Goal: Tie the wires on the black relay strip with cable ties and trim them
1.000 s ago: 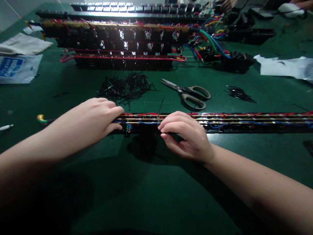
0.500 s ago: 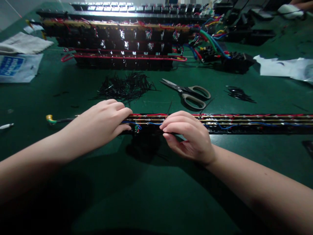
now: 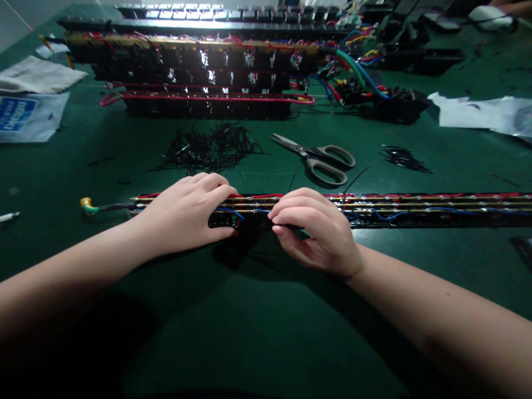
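Observation:
A long black strip [image 3: 415, 216] with brass rods and red and blue wires lies across the green table. My left hand [image 3: 191, 210] grips its left part, with the fingers over the far edge and the thumb at the near edge. A yellow-tipped cable [image 3: 86, 204] sticks out of the left end. My right hand [image 3: 316, 230] is at the middle of the strip, its fingertips and thumb close together at the near edge. What they pinch, if anything, is too dark and small to make out. Two thin black ties [image 3: 355, 180] stick out beyond the far edge.
Behind the strip lie a heap of black ties [image 3: 211, 148], scissors [image 3: 311, 158] and a smaller tie bundle [image 3: 405, 158]. Wired black assemblies [image 3: 199, 66] fill the back. A cloth [image 3: 41, 75] and blue-white packet [image 3: 31, 116] are at left, white wrapping [image 3: 469, 111] at right.
My left hand has slid slightly right along the strip, and its thumb has spread further from the fingers. My right hand stays nearly in place. The view has shifted a little.

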`<state>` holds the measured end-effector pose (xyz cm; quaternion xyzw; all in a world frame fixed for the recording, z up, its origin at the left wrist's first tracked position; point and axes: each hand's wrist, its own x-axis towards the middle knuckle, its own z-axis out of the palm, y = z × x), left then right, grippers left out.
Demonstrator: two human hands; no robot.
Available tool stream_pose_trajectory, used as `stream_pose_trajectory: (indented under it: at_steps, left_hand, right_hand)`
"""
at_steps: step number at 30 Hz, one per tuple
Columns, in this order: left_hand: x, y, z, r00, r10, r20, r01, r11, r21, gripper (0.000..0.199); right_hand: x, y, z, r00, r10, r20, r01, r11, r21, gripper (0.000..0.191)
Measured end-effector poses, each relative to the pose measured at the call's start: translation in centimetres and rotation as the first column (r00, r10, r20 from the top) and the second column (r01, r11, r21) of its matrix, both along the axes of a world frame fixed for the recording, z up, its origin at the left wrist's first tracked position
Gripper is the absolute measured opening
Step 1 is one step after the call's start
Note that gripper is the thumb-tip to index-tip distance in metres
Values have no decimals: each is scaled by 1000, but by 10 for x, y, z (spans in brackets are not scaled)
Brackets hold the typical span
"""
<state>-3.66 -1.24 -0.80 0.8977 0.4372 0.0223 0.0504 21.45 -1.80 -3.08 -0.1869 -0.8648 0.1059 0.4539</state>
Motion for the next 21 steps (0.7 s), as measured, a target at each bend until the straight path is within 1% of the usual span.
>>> stream_pose_trajectory:
  at_steps: [5, 15, 18, 21]
  left_hand:
    - [3, 0, 1, 1000, 28, 7, -27, 998, -59, 47]
    - [5, 2, -4, 998, 70, -9, -70, 998, 4, 44]
    - [5, 3, -4, 998, 70, 5, -70, 998, -8, 46]
    - [5, 4, -3, 997, 79, 16, -78, 996, -40, 48]
  right_hand:
    - [0, 1, 0, 1000, 2, -5, -2, 1000, 15, 20]
    - [0, 2, -2, 1000, 0, -17, 0, 1000, 14, 23]
    - [-1, 2, -3, 1000, -4, -22, 5, 1000, 14, 22]
    - [-2, 3, -1, 999, -36, -39, 37, 999, 18, 21]
